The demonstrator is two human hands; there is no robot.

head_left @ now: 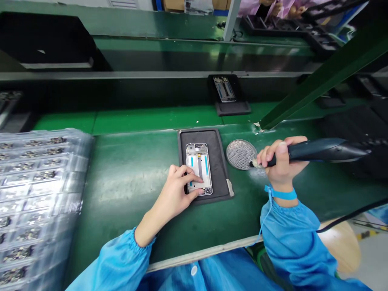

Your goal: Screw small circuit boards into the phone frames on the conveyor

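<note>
An opened phone (pixel 198 161), its inner boards and blue strips exposed, lies face up on a black tray (pixel 218 178). Over the phone's lower end is my left hand (pixel 182 186), fingers curled, thumb and fingertips pressed on it to hold it. My right hand (pixel 283 161) is closed round a black electric screwdriver (pixel 324 150), held nearly level with its tip pointing left. That tip is at the right edge of a round metal dish (pixel 241 154) dotted with small holes or screws; which of these I cannot tell.
Clear plastic trays of small circuit boards (pixel 39 202) are stacked at the left. Another opened phone (pixel 224 89) sits on a black tray farther back. A green post (pixel 315 76) slants across the right. A black cable (pixel 351 214) hangs at the right; a co-worker's hands (pixel 273 8) show at the top.
</note>
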